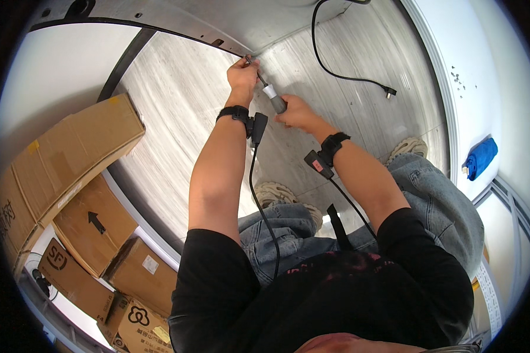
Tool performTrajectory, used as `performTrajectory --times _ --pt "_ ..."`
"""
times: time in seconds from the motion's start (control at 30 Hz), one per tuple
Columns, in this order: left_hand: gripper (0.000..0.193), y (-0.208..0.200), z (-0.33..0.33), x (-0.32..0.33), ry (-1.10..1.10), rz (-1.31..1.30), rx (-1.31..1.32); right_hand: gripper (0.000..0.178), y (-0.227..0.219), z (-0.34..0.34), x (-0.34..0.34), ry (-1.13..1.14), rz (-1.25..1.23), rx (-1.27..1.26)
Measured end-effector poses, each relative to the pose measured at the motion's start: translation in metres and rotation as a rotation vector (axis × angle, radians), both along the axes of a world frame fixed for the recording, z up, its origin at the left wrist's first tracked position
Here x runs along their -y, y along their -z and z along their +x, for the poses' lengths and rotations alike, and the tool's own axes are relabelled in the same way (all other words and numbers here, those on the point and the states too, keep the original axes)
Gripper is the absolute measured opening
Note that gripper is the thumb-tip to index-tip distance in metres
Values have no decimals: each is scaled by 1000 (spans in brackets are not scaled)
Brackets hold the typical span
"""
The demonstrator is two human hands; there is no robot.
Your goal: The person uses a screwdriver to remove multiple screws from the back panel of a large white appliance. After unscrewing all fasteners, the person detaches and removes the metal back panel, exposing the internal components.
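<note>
My right hand (295, 112) is wrapped round the grey handle of a screwdriver (275, 99). Its thin shaft runs up and left to the lower corner of a grey metal panel (218, 23). There my left hand (242, 74) has its fingers pinched together around the tip of the shaft, right at the panel's edge. Whether a screw sits between those fingertips is too small to make out. Each wrist wears a black strap with a small cabled device, one on the left (258, 128) and one on the right (319, 164).
A black power cable (335, 75) curls over the pale wood-look floor (165, 106), its plug to the right. Several cardboard boxes (94, 217) are stacked at the left. On the white surface at the right lie small dark screws (457, 76) and a blue cloth bundle (482, 157).
</note>
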State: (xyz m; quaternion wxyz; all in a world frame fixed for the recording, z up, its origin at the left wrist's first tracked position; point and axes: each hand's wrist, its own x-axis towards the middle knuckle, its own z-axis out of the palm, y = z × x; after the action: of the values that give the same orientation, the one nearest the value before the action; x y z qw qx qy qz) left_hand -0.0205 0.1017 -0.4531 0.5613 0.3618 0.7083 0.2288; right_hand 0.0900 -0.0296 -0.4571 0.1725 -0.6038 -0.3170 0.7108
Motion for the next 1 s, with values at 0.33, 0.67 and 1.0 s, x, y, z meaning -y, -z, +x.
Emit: performTrajectory --times 0.33,0.67,1.0 --pt "18 7 4 -2 -77 -4 35 53 11 4 7 234 -55 -220" --pt "16 5 8 -4 -55 16 -104 47 -8 2 5 258 -82 -131" --pt "14 1 13 -3 -104 6 -85 54 -3 15 10 113 -11 -82"
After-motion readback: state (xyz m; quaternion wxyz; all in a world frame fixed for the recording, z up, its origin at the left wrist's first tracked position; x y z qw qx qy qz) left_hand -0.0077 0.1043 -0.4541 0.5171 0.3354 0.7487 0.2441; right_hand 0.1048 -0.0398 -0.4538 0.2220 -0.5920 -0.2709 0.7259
